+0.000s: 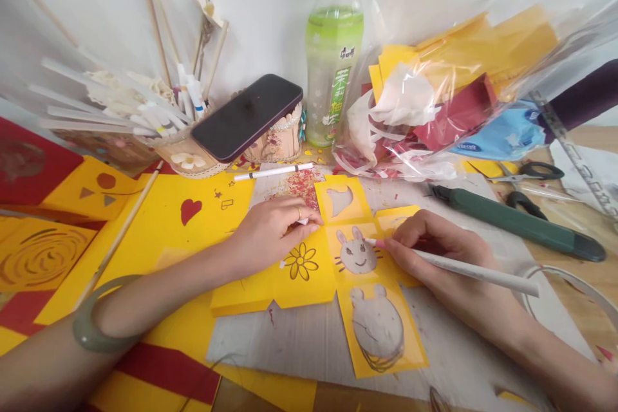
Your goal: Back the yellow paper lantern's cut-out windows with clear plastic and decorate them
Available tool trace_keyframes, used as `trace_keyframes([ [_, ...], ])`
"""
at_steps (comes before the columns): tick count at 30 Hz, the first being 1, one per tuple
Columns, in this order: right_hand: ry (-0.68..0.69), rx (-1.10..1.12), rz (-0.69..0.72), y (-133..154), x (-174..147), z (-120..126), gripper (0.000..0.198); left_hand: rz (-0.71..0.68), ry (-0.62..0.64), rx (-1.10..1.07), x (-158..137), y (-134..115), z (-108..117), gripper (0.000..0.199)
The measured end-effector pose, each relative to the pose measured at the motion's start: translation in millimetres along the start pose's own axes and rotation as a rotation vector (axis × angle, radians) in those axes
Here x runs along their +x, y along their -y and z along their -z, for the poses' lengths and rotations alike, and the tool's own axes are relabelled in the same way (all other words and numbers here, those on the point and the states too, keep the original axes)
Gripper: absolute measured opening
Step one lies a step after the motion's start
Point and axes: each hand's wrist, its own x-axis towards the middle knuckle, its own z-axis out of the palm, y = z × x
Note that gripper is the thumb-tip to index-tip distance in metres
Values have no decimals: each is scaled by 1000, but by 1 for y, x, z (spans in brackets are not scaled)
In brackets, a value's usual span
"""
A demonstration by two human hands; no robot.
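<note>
My right hand pinches a slim white pen, its tip at the right edge of a rabbit face with eyes, mouth and whiskers. The face is on a yellow card cutout lying flat, with fold lines and several panels. My left hand rests on the card's left part, fingers curled around a small white piece that looks like a pen cap. Below that hand is a flower outline. A round animal head fills the lowest panel, and a curved cutout the top one.
Behind stand a green drink bottle, a phone on decorated pots, and a clear bag of paper scraps. A green cutter and scissors lie right. Another white pen and a wooden stick lie nearby.
</note>
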Motion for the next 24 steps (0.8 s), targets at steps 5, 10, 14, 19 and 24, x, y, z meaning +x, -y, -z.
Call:
trace_keyframes([
  [5, 6, 31, 1, 1, 0, 1, 24, 0, -3, 2, 0, 0, 0, 20],
  [10, 1, 24, 4, -1, 0, 1, 25, -2, -5, 1, 0, 1, 0, 20],
  [14, 14, 17, -5, -3, -1, 1, 26, 1, -7, -4, 0, 2, -1, 19],
  [19, 29, 1, -11, -5, -2, 2, 28, 7, -8, 0, -1, 1, -1, 18],
  [24, 32, -3, -10, -5, -3, 3, 28, 5, -8, -3, -1, 1, -1, 17],
])
